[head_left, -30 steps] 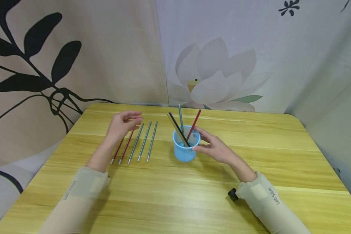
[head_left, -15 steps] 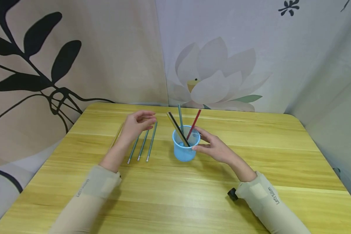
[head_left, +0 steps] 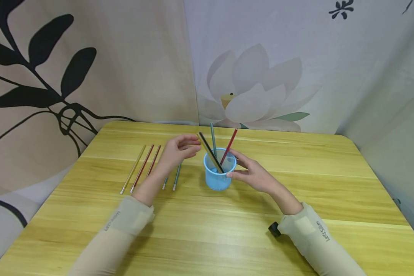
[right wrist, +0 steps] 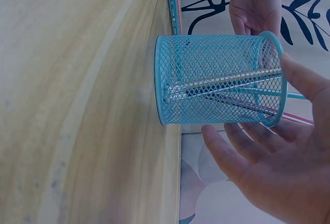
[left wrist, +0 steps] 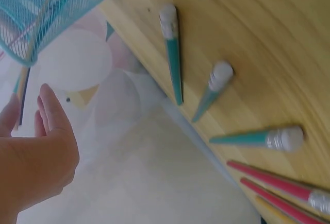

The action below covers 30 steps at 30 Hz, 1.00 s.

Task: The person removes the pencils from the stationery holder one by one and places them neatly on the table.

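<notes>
A blue mesh pencil cup (head_left: 218, 181) stands upright on the table, holding a teal pencil (head_left: 213, 138), a red pencil (head_left: 229, 145) and a black-and-yellow pair of pencils (head_left: 209, 151). My right hand (head_left: 251, 172) holds the cup from the right, thumb at the rim and fingers along the far side (right wrist: 278, 167). Close to the pair's upper ends is my left hand (head_left: 179, 153), fingers nearly straight and thumb apart (left wrist: 41, 157); whether it touches them cannot be told. Under my left forearm lie several pencils, teal (left wrist: 175, 69), red (head_left: 142, 168) and yellow (head_left: 132, 169), partly covered.
The wooden table (head_left: 207, 237) ends at its back edge against a printed curtain (head_left: 141, 76). A small black object (head_left: 274, 229) sits at the right sleeve's cuff.
My left hand has moved right across the row of pencils to the cup's left side. The yellow and red pencils are uncovered. My right hand and the cup have stayed in place.
</notes>
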{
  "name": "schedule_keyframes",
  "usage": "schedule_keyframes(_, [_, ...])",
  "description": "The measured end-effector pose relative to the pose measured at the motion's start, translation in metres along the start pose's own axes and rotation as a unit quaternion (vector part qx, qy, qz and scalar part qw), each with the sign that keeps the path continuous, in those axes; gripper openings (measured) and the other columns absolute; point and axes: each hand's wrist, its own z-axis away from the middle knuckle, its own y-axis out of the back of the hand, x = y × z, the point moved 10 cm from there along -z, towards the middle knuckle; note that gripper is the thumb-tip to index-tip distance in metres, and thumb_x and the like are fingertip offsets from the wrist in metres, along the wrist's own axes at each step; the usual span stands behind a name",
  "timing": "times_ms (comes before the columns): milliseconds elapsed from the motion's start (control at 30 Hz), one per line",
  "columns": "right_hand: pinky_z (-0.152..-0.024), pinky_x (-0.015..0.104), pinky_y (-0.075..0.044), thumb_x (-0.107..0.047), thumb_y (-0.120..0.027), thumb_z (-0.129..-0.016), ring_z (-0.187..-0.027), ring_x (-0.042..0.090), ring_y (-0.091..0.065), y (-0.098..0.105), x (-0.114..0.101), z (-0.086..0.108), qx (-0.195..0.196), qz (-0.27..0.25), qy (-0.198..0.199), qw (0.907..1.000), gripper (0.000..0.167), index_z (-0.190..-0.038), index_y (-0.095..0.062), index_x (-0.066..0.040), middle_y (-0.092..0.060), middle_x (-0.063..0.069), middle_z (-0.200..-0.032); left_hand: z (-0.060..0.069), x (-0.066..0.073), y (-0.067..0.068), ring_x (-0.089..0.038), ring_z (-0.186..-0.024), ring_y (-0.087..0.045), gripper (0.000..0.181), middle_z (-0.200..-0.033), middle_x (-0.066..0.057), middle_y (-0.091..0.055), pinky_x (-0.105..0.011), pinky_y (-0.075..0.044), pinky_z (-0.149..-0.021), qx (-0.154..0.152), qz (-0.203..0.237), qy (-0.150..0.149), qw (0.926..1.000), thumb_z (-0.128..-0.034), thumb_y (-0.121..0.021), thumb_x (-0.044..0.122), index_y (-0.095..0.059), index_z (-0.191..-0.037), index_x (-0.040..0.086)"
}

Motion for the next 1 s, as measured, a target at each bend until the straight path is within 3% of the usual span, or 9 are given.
schedule_keyframes(300, [-0.11, 0.054, -0.047, -0.018, -0.066, -0.097, -0.147, 0.041, -0.035, -0.001, 0.001, -0.001, 0.002, -0.002, 0.001, 1.0, 0.074, -0.158, -0.025, -0.01, -0.032, 0.018, -0.161, 0.001, -0.002, -0.017, -0.01, -0.094, -0.07, 0.035, -0.123, -0.025, -0.066, -0.032, -0.063, -0.089, 0.006, 0.008, 0.0, 0.9999, -0.093, -0.069, 0.005, -0.057, -0.125, -0.005])
schedule_keyframes(500, [-0.11, 0.054, -0.048, -0.018, -0.066, -0.097, -0.146, 0.041, -0.035, 0.0, 0.002, -0.001, 0.004, 0.0, 0.0, 1.0, 0.074, -0.158, -0.025, -0.011, -0.033, 0.018, -0.16, 0.001, -0.003, -0.021, -0.011, -0.093, -0.069, 0.028, -0.118, -0.023, -0.067, -0.026, -0.063, -0.086, 0.029, 0.013, 0.007, 0.9995, -0.0937, -0.068, 0.007, -0.06, -0.118, -0.004])
schedule_keyframes(767, [-0.11, 0.053, -0.047, -0.017, -0.067, -0.097, -0.146, 0.041, -0.035, 0.0, 0.001, -0.001, 0.004, -0.002, 0.0, 1.0, 0.075, -0.158, -0.025, -0.008, -0.032, 0.018, -0.161, 0.002, 0.002, -0.019, -0.009, -0.091, -0.069, 0.024, -0.114, -0.02, -0.068, -0.025, -0.063, -0.086, 0.053, 0.02, -0.001, 0.9984, -0.0942, -0.068, 0.007, -0.062, -0.114, -0.004])
schedule_keyframes(1000, [-0.11, 0.054, -0.048, -0.017, -0.066, -0.097, -0.146, 0.041, -0.035, 0.0, 0.0, 0.0, 0.004, 0.0, 0.002, 1.0, 0.074, -0.158, -0.025, -0.008, -0.034, 0.018, -0.16, 0.005, 0.013, -0.007, -0.01, -0.087, -0.07, 0.025, -0.109, -0.014, -0.068, -0.022, -0.062, -0.084, 0.077, 0.039, -0.01, 0.9963, -0.0946, -0.067, 0.008, -0.061, -0.115, -0.005])
